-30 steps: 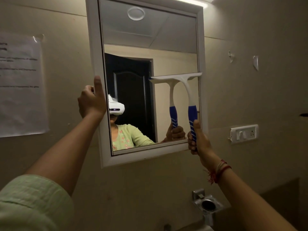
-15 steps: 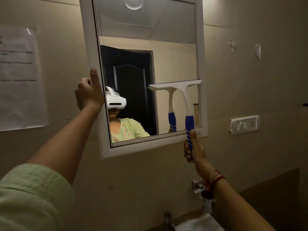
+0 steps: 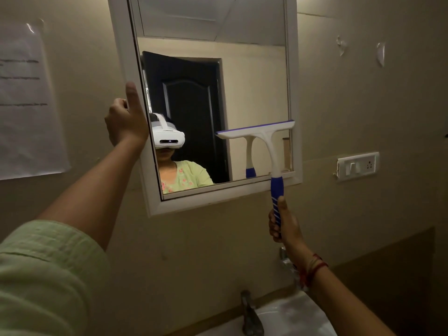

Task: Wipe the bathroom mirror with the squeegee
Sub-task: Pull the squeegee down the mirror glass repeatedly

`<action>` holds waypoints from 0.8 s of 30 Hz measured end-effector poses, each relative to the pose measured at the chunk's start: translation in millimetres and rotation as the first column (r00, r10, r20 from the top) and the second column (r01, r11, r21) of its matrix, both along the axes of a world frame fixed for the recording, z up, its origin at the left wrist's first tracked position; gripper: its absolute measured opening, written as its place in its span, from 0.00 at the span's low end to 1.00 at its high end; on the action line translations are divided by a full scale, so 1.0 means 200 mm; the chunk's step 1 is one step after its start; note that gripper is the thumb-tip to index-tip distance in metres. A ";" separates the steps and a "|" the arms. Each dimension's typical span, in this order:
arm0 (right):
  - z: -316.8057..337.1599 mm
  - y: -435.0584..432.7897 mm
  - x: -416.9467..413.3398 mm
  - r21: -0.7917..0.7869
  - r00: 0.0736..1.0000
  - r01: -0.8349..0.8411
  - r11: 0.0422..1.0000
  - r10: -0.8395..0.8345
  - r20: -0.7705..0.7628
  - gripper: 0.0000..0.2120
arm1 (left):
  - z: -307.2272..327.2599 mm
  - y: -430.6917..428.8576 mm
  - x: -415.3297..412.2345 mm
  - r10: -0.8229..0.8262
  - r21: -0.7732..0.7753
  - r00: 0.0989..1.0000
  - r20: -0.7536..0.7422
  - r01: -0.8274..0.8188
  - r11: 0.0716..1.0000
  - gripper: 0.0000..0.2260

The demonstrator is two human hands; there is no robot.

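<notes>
A white-framed mirror (image 3: 257, 76) hangs tilted on the beige wall. My left hand (image 3: 124, 122) grips its left frame edge, thumb pointing up along the frame. A white squeegee (image 3: 263, 137) with a blue handle stands upright against the lower right part of the glass, its blade lying across the glass near the right frame. My right hand (image 3: 282, 221) grips the blue handle below the mirror's bottom edge. The glass reflects the squeegee, a dark door and a person in a white headset.
A paper sheet (image 3: 26, 100) is stuck to the wall on the left. On the right sits a switch and socket plate (image 3: 357, 166). Below are a metal tap (image 3: 251, 314) and a white basin (image 3: 295, 318). Two wall hooks (image 3: 380, 54) sit at the upper right.
The squeegee blade has slid down the right side of the glass, and my right hand has dropped below the frame. My left hand stays on the frame's left edge.
</notes>
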State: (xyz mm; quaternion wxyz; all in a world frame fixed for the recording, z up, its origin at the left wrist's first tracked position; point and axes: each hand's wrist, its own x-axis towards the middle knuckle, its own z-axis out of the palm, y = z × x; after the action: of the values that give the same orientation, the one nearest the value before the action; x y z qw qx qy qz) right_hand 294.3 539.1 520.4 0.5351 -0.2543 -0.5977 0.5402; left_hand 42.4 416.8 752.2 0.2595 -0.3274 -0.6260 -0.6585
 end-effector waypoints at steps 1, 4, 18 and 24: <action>-0.01 0.00 0.00 -0.002 1.000 0.003 1.000 -0.003 0.001 0.37 | 0.00 0.00 0.00 -0.002 0.001 1.000 0.002 0.002 1.000 0.23; -0.06 -0.01 0.00 -0.020 1.000 0.009 1.000 -0.009 0.003 0.37 | 0.00 0.00 0.00 0.002 -0.001 1.000 0.005 -0.002 1.000 0.22; -0.27 -0.08 0.02 -0.136 1.000 0.006 0.991 -0.005 0.007 0.34 | 0.00 0.01 0.00 0.050 -0.007 0.999 0.003 -0.050 0.999 0.22; -0.33 -0.14 0.00 -0.172 1.000 -0.015 0.985 0.012 -0.018 0.31 | 0.00 0.01 -0.01 0.050 -0.014 0.999 0.005 -0.049 0.999 0.22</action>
State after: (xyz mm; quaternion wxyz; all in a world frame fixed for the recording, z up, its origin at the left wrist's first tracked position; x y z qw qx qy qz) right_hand 294.3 511.4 454.7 0.5122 -0.2910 -0.5459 0.5958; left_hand 40.1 418.3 753.0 0.2717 -0.3117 -0.6391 -0.6485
